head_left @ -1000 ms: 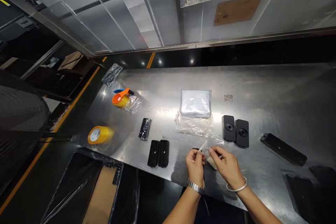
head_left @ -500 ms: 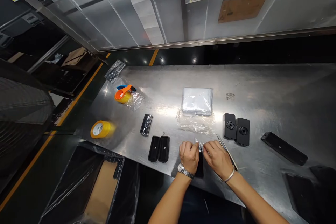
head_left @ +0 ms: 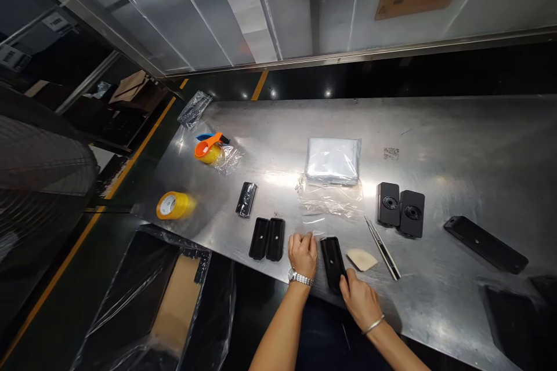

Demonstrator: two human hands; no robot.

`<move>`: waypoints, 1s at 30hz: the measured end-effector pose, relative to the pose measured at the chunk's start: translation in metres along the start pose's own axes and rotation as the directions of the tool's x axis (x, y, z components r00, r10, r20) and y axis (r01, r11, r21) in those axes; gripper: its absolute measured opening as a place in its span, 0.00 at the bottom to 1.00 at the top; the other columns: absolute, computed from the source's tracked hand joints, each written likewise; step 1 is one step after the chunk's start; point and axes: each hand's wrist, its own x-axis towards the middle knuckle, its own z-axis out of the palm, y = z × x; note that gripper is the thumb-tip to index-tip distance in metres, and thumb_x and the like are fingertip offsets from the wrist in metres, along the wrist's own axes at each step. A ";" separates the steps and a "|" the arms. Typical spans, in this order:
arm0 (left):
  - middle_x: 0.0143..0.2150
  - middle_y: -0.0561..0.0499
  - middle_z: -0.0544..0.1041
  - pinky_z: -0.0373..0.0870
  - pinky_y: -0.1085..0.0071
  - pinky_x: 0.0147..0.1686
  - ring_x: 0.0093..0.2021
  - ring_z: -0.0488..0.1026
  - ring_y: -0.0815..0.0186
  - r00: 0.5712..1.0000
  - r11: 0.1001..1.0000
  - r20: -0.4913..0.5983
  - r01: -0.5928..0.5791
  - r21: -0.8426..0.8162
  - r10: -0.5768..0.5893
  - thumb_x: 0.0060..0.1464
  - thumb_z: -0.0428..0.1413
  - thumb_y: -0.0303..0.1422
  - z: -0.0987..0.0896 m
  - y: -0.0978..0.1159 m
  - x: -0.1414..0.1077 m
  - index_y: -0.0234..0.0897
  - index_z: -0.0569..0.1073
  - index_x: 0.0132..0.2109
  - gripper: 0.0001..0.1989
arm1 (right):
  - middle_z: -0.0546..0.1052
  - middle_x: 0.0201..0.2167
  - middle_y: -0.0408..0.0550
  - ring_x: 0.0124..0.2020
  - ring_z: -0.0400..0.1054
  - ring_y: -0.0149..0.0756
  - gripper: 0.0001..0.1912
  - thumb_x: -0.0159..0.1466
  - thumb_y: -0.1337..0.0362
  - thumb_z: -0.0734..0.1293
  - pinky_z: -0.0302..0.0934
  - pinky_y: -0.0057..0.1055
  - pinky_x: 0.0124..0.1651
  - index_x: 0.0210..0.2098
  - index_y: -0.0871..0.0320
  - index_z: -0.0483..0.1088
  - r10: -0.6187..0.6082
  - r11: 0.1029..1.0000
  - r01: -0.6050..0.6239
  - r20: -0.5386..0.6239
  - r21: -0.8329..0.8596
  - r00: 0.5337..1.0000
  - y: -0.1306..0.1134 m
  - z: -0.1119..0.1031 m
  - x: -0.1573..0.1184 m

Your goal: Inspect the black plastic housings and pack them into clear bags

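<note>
My right hand [head_left: 360, 299] grips the near end of a long black plastic case [head_left: 332, 261], hollow side up, by the table's front edge. To its left, my left hand [head_left: 303, 255] has its fingers curled on a thin clear plastic bag [head_left: 317, 234], only partly visible. A pale, wedge-shaped flat piece [head_left: 362, 259] lies right of the case. Beyond that is a slim knife-like tool [head_left: 383, 248], lying slantwise. Left of my left hand, two small black trays [head_left: 267, 239] rest side by side.
A stack of clear bags [head_left: 333, 160] sits mid-table. Two black boxes with round fittings [head_left: 401, 210] and a long black case [head_left: 486, 244] lie to the right. Yellow tape [head_left: 176, 206], an orange tape dispenser [head_left: 209, 148] and a wrapped black piece [head_left: 246, 199] are left. A lined carton [head_left: 174, 301] stands below.
My hands have moved apart. The right one has come down to the near end of the black case, uncovering the pale piece and the tool; the left one stays by the clear plastic.
</note>
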 end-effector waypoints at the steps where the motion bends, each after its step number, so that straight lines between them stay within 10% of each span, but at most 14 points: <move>1: 0.27 0.47 0.70 0.61 0.65 0.35 0.32 0.66 0.59 1.000 1.000 0.010 0.001 -0.004 -0.001 0.54 0.50 0.30 0.001 -0.001 -0.001 0.42 0.76 0.40 0.11 | 0.71 0.11 0.47 0.13 0.69 0.44 0.16 0.64 0.61 0.51 0.54 0.31 0.16 0.30 0.58 0.66 -0.011 0.999 0.011 0.007 0.033 1.000 0.006 -0.003 -0.003; 8: 0.27 0.46 0.70 0.63 0.65 0.33 0.32 0.67 0.59 0.995 0.997 0.099 -0.003 -0.071 0.010 0.53 0.51 0.27 0.010 0.000 -0.012 0.41 0.76 0.40 0.11 | 0.73 0.20 0.43 0.17 0.68 0.34 0.15 0.65 0.57 0.52 0.62 0.27 0.22 0.42 0.57 0.64 -0.097 0.962 0.090 0.017 0.260 0.995 0.029 -0.027 -0.031; 30: 0.33 0.45 0.74 0.68 0.62 0.41 0.37 0.70 0.59 0.953 0.989 0.303 0.072 -0.131 -0.029 0.54 0.47 0.25 0.008 0.002 -0.014 0.33 0.72 0.44 0.13 | 0.74 0.17 0.44 0.13 0.65 0.32 0.17 0.64 0.58 0.53 0.58 0.27 0.18 0.39 0.62 0.68 0.022 0.974 0.006 -0.119 0.227 0.993 0.018 0.005 -0.010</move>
